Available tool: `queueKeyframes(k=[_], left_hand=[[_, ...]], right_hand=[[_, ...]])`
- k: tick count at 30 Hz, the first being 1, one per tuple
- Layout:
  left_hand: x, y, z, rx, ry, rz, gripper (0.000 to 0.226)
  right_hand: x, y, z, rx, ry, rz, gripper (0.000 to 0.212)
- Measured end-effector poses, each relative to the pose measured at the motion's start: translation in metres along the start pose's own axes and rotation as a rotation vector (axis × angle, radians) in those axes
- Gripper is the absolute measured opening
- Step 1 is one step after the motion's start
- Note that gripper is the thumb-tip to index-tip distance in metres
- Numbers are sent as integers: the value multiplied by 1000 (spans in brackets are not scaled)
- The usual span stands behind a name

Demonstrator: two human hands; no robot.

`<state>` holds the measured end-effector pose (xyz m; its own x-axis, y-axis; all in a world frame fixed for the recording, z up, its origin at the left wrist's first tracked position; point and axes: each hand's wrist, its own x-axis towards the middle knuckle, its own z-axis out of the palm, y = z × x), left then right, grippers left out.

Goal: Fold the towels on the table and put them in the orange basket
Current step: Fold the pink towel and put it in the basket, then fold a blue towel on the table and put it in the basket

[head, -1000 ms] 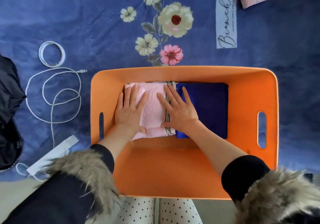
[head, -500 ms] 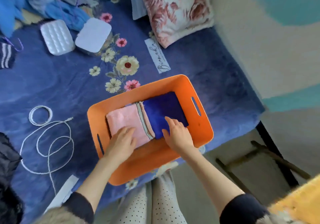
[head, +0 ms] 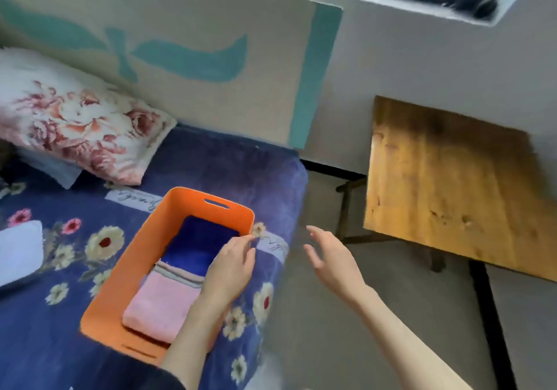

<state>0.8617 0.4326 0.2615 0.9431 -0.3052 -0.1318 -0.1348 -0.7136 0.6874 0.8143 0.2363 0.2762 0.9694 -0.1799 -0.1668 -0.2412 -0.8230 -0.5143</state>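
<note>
The orange basket sits on the blue flowered blanket near the bed's right edge. Inside it lie a folded pink towel with a striped border and a folded dark blue towel behind it. My left hand hovers over the basket's right rim, fingers relaxed, holding nothing. My right hand is out in the air past the bed's edge, above the floor, fingers loosely spread and empty.
A wooden table stands to the right, across a strip of grey floor. A flowered pillow lies at the bed's head against the wall. A white object rests on the blanket at the left.
Both hands have lifted off the towels in the basket. My right hand has swung out beyond the bed edge. My head has turned right, bringing the wall and wooden table into view.
</note>
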Motion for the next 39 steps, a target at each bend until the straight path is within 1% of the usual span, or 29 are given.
queueKeyframes(k=[4, 8, 12, 18, 23, 28, 33, 39], left_hand=[[-6, 59, 35, 22, -137, 231, 32], [-39, 114, 77, 32, -262, 455, 30], [-106, 157, 114, 74, -357, 685, 29], [-235, 199, 161, 92, -577, 940, 29], [-341, 241, 195, 69, -764, 1106, 29], [-431, 281, 235, 65, -928, 1267, 28], [-518, 315, 292, 132, -1095, 1434, 28], [-626, 340, 378, 210, -1291, 1554, 28]], right_hand=[[-69, 42, -37, 69, 174, 187, 44], [-159, 79, -58, 138, 321, 369, 43], [-268, 103, -61, 168, 458, 537, 39], [-444, 109, -43, 202, 655, 805, 36], [-576, 109, -31, 171, 801, 992, 36], [-679, 116, -17, 176, 968, 1175, 37], [-772, 130, 8, 248, 1090, 1365, 37], [-880, 157, 30, 299, 1195, 1553, 36]])
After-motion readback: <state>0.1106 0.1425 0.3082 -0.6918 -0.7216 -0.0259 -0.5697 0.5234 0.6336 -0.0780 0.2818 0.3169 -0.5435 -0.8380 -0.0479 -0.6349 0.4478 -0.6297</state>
